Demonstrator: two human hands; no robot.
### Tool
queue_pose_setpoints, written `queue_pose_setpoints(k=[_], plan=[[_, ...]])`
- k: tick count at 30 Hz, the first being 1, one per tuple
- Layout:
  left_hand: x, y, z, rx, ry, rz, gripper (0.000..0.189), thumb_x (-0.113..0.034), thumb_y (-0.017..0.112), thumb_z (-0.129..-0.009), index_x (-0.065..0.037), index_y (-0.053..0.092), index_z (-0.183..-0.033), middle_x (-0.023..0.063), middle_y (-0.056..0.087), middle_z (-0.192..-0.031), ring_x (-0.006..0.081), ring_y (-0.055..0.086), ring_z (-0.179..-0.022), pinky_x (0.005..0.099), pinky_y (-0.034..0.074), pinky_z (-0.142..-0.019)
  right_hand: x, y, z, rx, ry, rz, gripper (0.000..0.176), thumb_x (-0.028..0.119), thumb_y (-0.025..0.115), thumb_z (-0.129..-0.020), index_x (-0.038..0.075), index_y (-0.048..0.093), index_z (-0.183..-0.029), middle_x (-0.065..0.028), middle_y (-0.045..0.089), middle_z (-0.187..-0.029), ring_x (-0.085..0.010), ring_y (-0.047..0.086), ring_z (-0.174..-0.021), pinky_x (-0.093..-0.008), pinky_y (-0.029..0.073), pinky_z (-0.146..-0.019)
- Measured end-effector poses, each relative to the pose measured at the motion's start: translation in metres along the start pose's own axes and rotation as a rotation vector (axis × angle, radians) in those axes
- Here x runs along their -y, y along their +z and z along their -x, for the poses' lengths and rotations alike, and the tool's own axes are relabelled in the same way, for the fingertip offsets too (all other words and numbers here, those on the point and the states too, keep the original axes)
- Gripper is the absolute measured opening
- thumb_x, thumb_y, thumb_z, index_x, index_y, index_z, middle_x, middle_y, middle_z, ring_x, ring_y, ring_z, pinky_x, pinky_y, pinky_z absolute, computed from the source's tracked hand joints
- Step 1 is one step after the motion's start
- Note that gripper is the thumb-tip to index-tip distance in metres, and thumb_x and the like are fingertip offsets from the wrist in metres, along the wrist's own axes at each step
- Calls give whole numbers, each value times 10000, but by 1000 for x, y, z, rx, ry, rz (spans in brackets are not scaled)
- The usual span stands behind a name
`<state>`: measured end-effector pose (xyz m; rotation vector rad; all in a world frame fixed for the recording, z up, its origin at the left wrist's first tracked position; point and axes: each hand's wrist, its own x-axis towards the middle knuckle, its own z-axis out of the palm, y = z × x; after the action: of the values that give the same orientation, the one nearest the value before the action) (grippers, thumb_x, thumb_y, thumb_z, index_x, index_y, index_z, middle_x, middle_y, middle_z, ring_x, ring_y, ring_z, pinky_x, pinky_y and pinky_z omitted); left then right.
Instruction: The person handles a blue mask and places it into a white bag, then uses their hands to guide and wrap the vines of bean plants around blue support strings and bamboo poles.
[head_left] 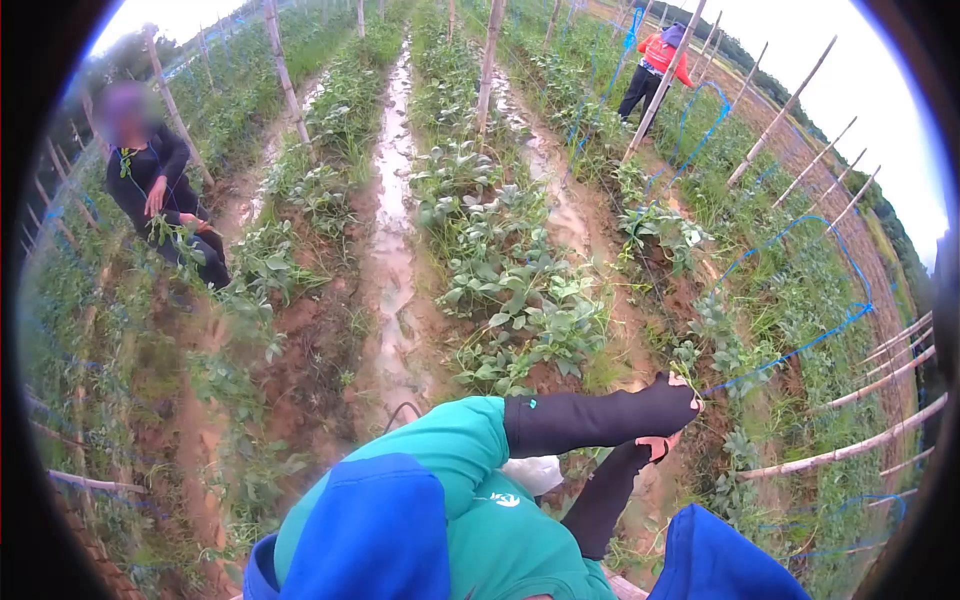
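Observation:
Both my arms, in black sleeves, reach to the right over the plant row. My left hand (686,388) is closed around a thin green plant stem, and a leafy sprig (686,358) stands just above the fingers. Close below it is my right hand (657,446), with only part of its fingers showing; I cannot tell whether it grips anything. A white bag (536,473) shows between my arms, against my green shirt (475,440). Blue cloth flaps of headwear hang across the bottom of the view.
Leafy crop rows (520,310) run away from me, with a wet, muddy furrow (393,220) between them. Wooden stakes (487,70) and blue twine (790,355) line the rows. One person in dark clothes (165,190) is at left; another in an orange top (657,55) is farther back.

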<state>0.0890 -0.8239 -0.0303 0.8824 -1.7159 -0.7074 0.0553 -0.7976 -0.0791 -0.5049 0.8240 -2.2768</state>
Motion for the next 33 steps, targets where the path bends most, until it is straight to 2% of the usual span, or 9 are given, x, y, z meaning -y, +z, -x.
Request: queue_pose_setpoints(k=[5,7,10,15,19,21,24,28,33], plan=[[12,52,1,-57,269,905,213,-335,357,-827,-143,438,-871,37,458,-921,203,435,-857,379,350,-737,11,3,11,8,-25,125,350,179,485,-791,34,401,-1098,-128,520,-966,-218,517,-861,-313,406,-752],[-64,-25,-2,640,519,-458,245,-342,345,-824,-175,460,-962,49,472,-976,218,415,-957,407,313,-820,12,0,17,9,-29,157,349,180,484,-791,33,403,-1097,-125,520,-969,-214,516,-861,-311,407,-747],[-109,-56,7,774,451,-249,290,-333,350,-822,-201,450,-1060,19,464,-1070,217,369,-1044,431,268,-873,13,-1,25,15,-25,193,349,182,482,-790,30,406,-1095,-120,520,-972,-209,514,-862,-307,408,-739],[-73,-9,8,449,642,19,182,-227,394,-743,-179,541,-837,13,484,-812,203,434,-893,371,346,-726,14,-7,30,29,-17,219,347,185,480,-790,27,411,-1091,-111,519,-979,-200,511,-863,-301,410,-726],[-60,9,9,88,1050,-1001,294,-229,335,-849,-215,417,-1132,-65,376,-1202,156,323,-1136,342,272,-929,17,-16,28,39,9,210,347,188,477,-790,24,415,-1089,-104,519,-984,-193,509,-863,-296,411,-715],[-100,-31,-4,604,600,124,188,-208,374,-787,-156,525,-886,41,463,-788,230,449,-801,362,361,-681,18,-17,23,46,31,204,346,189,476,-789,23,417,-1087,-101,519,-986,-190,508,-864,-294,412,-710],[-113,-60,-7,318,824,-39,254,-134,501,-718,-145,482,-971,54,431,-735,230,465,-646,342,384,-583,11,-14,5,69,100,170,346,191,475,-789,21,420,-1085,-96,519,-990,-184,506,-864,-290,413,-702],[-75,-56,-11,-75,100,-25,114,-133,530,-675,-133,529,-790,23,489,-678,224,509,-636,321,415,-563,1,-5,-25,117,258,116,346,193,472,-789,18,424,-1083,-89,519,-995,-177,504,-865,-285,414,-691],[-3,-63,-39,328,-369,211,227,-240,434,-799,-54,523,-894,98,586,-796,196,574,-696,324,454,-620,14,1,-58,68,570,214,281,173,466,-785,50,458,-1038,-43,528,-856,-150,517,-658,-309,438,-581]])
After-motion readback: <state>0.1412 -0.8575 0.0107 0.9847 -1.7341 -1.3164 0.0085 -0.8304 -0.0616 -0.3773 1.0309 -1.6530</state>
